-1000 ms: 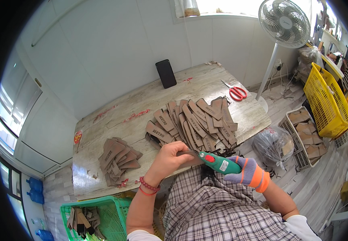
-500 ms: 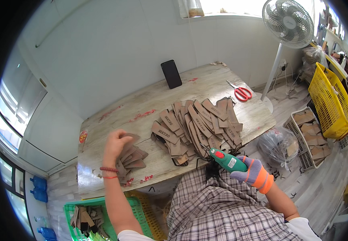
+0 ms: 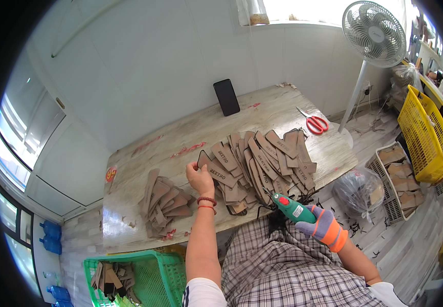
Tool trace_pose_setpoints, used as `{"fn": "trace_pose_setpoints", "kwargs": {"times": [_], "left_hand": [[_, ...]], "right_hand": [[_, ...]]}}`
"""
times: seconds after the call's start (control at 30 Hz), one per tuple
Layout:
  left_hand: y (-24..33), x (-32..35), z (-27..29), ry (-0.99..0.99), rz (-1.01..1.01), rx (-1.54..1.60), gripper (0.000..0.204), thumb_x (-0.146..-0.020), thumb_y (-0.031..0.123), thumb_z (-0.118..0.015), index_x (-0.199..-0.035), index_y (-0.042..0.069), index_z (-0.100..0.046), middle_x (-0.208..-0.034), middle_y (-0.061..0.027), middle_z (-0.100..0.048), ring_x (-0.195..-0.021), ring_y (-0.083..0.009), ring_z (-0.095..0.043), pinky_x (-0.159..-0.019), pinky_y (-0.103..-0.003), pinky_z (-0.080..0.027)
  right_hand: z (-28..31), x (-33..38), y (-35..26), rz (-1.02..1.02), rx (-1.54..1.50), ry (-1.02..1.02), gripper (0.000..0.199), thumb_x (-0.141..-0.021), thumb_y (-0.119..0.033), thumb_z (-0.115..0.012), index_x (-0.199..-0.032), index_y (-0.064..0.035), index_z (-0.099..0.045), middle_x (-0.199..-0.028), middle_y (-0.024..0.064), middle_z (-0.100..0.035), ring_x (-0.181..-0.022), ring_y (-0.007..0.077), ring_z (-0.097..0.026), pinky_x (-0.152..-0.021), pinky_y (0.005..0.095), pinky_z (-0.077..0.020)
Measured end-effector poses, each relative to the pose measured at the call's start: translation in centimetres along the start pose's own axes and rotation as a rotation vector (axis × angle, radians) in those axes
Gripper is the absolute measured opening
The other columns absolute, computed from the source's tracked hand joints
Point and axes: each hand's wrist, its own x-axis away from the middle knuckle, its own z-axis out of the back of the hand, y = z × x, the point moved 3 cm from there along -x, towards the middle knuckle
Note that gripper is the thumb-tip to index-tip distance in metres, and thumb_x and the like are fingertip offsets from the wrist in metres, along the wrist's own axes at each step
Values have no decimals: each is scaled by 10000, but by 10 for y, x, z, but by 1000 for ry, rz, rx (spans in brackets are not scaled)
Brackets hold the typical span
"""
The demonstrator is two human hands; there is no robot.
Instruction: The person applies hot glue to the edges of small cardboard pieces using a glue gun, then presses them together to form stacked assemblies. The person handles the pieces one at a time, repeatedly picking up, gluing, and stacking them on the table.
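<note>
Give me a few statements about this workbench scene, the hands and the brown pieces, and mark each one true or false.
1. The right hand, in a purple and orange glove, holds a green tool. True.
2. The left hand wears a glove too. False: it is bare, with red bracelets at the wrist.
3. The left hand touches a piece at the left edge of the large spread of brown pieces. True.
4. The red-handled scissors lie in the green basket. False: they lie on the table, right of the spread.
5. The yellow basket stands on the table. False: it sits off the table, to the right.
</note>
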Motion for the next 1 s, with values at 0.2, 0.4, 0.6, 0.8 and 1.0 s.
{"fn": "trace_pose_setpoints", "kwargs": {"times": [0.2,0.4,0.6,0.8,1.0], "left_hand": [[75,41,44,-159,125,885,100,-859,4,-662,-948,1,-616,-852,-33,-634,-730,-92,-563,-677,-243,-463],[118,106,53,-413,334,1112,42,-880,58,-673,-884,22,-651,-827,-28,-673,-684,-100,-593,-661,-248,-485],[125,137,31,-416,380,1147,50,-876,56,-679,-900,18,-658,-850,-40,-683,-706,-93,-609,-654,-227,-490],[137,157,21,-491,434,1177,35,-888,64,-667,-885,35,-649,-850,-37,-688,-704,-90,-609,-651,-226,-486],[128,172,15,-583,448,1142,44,-888,59,-664,-896,17,-652,-832,-35,-682,-687,-83,-595,-635,-209,-467]], "right_hand": [[-12,-5,-14,40,-1,7,527,-784,-230,-802,-1195,8,-572,-791,13,-645,-643,54,-580,-578,214,-470],[-13,-4,-23,112,-63,66,539,-767,-270,-817,-1172,-1,-583,-710,6,-631,-563,44,-548,-517,207,-447],[-9,0,-23,77,-3,74,557,-772,-260,-817,-1200,-2,-572,-772,6,-640,-596,48,-557,-536,208,-456],[-3,0,-12,86,-148,81,565,-774,-229,-813,-1213,15,-553,-800,15,-646,-615,63,-572,-539,216,-466],[-1,5,-19,78,-213,116,542,-776,-234,-817,-1194,-1,-563,-809,4,-648,-630,39,-558,-551,199,-457]]}}
